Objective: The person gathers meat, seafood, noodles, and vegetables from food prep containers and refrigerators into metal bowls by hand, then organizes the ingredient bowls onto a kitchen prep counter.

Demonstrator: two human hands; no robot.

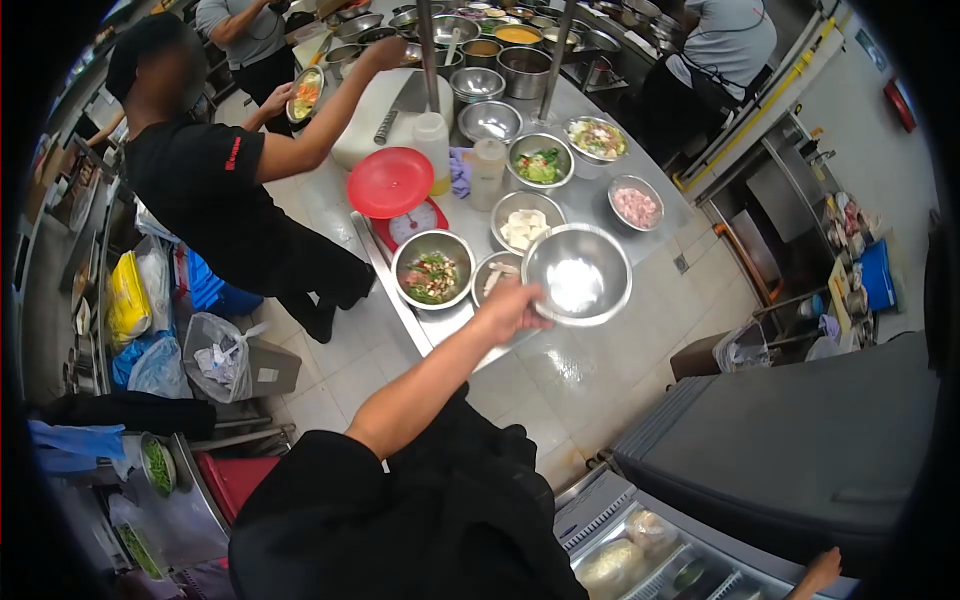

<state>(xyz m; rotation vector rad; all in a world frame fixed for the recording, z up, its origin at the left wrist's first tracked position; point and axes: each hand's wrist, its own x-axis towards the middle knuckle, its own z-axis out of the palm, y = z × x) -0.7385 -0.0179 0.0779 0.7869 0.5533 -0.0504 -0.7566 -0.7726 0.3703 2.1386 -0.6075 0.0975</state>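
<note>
My left hand [510, 312] reaches over the near corner of the steel table, closed on the rim of a shiny metal bowl [577, 275]. Nothing is visible inside this bowl. Partly behind my hand is a small bowl with pale strips [494, 277]. Close on the left sits a bowl of chopped greens and reddish pieces [433, 270]. A bowl of white chunks [526, 222] stands just beyond. My right hand [824, 570] is low at the right, fingers loosely extended, beside the lower edge of a dark grey cabinet panel [790, 440]; its contact there is unclear.
A red kitchen scale [408, 218] carries a red plate [390, 182]. Bowls of greens [540, 163] and pink meat [635, 204] stand farther back. A knife [398, 108] lies by a co-worker in black [205, 185]. Below, an open refrigerated compartment [655, 565] holds wrapped food.
</note>
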